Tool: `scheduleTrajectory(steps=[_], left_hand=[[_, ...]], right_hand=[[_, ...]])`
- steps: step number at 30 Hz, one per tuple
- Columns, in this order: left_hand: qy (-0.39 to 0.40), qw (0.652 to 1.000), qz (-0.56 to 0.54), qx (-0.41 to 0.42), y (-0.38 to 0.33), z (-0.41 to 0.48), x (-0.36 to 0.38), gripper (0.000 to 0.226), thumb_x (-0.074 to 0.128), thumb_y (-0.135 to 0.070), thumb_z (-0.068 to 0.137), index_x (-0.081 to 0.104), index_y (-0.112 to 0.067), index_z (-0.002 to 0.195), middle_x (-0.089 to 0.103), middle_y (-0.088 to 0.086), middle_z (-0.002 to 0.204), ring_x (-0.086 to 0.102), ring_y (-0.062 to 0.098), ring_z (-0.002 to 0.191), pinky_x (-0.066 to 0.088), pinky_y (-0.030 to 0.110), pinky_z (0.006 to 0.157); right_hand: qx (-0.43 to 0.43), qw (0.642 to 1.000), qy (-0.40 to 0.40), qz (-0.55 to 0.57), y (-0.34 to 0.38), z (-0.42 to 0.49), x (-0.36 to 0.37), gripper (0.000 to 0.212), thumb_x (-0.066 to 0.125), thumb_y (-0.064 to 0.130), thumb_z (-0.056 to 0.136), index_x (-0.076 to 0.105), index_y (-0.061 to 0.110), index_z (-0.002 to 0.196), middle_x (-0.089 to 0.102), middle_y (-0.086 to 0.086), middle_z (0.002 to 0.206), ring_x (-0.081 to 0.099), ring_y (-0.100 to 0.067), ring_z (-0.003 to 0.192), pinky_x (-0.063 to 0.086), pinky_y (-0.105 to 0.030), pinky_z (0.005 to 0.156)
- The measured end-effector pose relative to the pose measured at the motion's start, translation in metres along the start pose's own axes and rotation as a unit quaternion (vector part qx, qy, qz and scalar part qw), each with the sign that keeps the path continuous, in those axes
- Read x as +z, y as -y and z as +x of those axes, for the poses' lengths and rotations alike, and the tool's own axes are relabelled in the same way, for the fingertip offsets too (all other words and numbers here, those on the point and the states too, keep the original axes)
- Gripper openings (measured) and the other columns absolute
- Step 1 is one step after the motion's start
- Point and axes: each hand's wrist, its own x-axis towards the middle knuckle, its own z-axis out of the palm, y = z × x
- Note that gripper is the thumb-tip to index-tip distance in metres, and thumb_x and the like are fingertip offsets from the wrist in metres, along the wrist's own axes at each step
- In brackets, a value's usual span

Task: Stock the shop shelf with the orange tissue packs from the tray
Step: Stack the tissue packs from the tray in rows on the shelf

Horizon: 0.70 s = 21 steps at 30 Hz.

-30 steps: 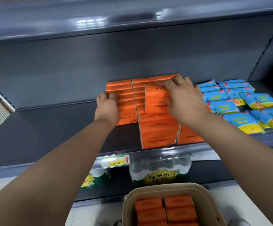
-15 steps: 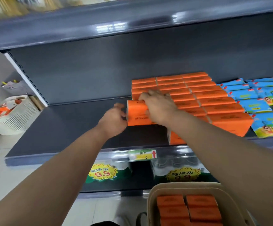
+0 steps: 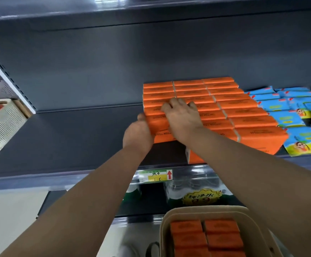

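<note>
Several orange tissue packs (image 3: 243,112) stand in rows on the dark shelf (image 3: 67,138). At the front of the left row, one orange pack (image 3: 160,135) is held between both hands. My left hand (image 3: 138,134) presses against its left end, thumb at the upper corner. My right hand (image 3: 182,117) lies over its top with fingers curled on the far edge. A beige tray (image 3: 164,230) at the bottom right holds several more orange packs (image 3: 205,236).
Blue wipe packets (image 3: 292,115) lie right of the orange rows. The shelf's left half is bare. A price tag (image 3: 155,175) sits on the shelf's front rail, with bottled water (image 3: 193,191) below. A white basket (image 3: 1,119) stands at far left.
Both hands have pushed the held pack back against the left row. The view has shifted, so the shelf stock sits higher and further right.
</note>
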Motion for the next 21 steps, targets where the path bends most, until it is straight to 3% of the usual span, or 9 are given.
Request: scheduleTrajectory(steps=[4, 6, 9, 11, 15, 18, 21], left_hand=[[0.001, 1.0, 0.011, -0.023, 0.0, -0.007, -0.006, 0.064, 0.063, -0.018, 0.086, 0.027, -0.003, 0.137, 0.062, 0.011, 0.089, 0.064, 0.031, 0.084, 0.042, 0.034, 0.06], [-0.002, 0.999, 0.024, -0.032, -0.004, -0.015, -0.015, 0.07, 0.063, -0.018, 0.086, 0.022, -0.002, 0.14, 0.056, 0.006, 0.081, 0.063, 0.03, 0.081, 0.041, 0.033, 0.058], [-0.016, 0.999, 0.027, -0.02, -0.014, -0.034, -0.03, 0.04, 0.061, -0.013, 0.084, 0.037, -0.007, 0.115, 0.051, 0.004, 0.074, 0.062, 0.031, 0.078, 0.038, 0.032, 0.054], [-0.025, 0.999, 0.021, 0.006, -0.022, -0.051, -0.04, 0.028, 0.057, -0.013, 0.084, 0.04, -0.009, 0.106, 0.058, 0.007, 0.082, 0.061, 0.034, 0.082, 0.038, 0.033, 0.056], [-0.025, 0.996, 0.047, 0.075, -0.033, -0.096, -0.046, 0.043, 0.057, -0.016, 0.086, 0.049, -0.014, 0.127, 0.064, 0.01, 0.111, 0.058, 0.032, 0.105, 0.048, 0.039, 0.076], [0.012, 0.994, 0.043, 0.1, -0.038, -0.137, -0.029, 0.042, 0.058, -0.02, 0.086, 0.052, -0.019, 0.128, 0.064, 0.01, 0.112, 0.057, 0.03, 0.108, 0.048, 0.037, 0.079], [0.068, 0.991, 0.031, 0.107, -0.04, -0.18, 0.004, 0.037, 0.057, -0.022, 0.088, 0.054, -0.019, 0.125, 0.064, 0.006, 0.116, 0.057, 0.027, 0.108, 0.048, 0.035, 0.077]], right_hand=[[-0.006, 1.0, 0.009, -0.002, -0.003, -0.004, -0.006, 0.063, 0.072, 0.011, 0.074, 0.045, 0.017, 0.131, 0.046, -0.008, 0.129, 0.041, -0.027, 0.123, 0.036, -0.044, 0.098], [-0.012, 1.0, 0.003, 0.0, -0.004, -0.009, -0.015, 0.062, 0.071, 0.013, 0.075, 0.045, 0.017, 0.131, 0.046, -0.007, 0.129, 0.04, -0.026, 0.123, 0.036, -0.043, 0.096], [-0.012, 1.0, -0.012, 0.015, -0.006, -0.029, -0.028, 0.055, 0.068, 0.016, 0.078, 0.046, 0.016, 0.129, 0.047, -0.008, 0.128, 0.041, -0.027, 0.122, 0.036, -0.042, 0.094], [-0.014, 0.999, -0.04, 0.033, -0.008, -0.05, -0.036, 0.051, 0.066, 0.018, 0.08, 0.048, 0.016, 0.128, 0.049, -0.008, 0.126, 0.043, -0.028, 0.121, 0.036, -0.043, 0.093], [-0.018, 0.994, -0.083, 0.066, -0.012, -0.109, -0.045, 0.043, 0.068, 0.021, 0.079, 0.056, 0.014, 0.119, 0.054, -0.009, 0.117, 0.048, -0.031, 0.114, 0.038, -0.043, 0.087], [-0.016, 0.993, -0.1, 0.059, -0.02, -0.166, -0.029, 0.04, 0.075, 0.021, 0.069, 0.063, 0.013, 0.107, 0.06, -0.009, 0.102, 0.056, -0.032, 0.099, 0.042, -0.04, 0.074], [-0.009, 0.997, -0.04, 0.064, -0.03, -0.226, -0.003, 0.04, 0.071, 0.022, 0.075, 0.061, 0.014, 0.113, 0.059, -0.008, 0.108, 0.054, -0.031, 0.104, 0.041, -0.041, 0.079]])
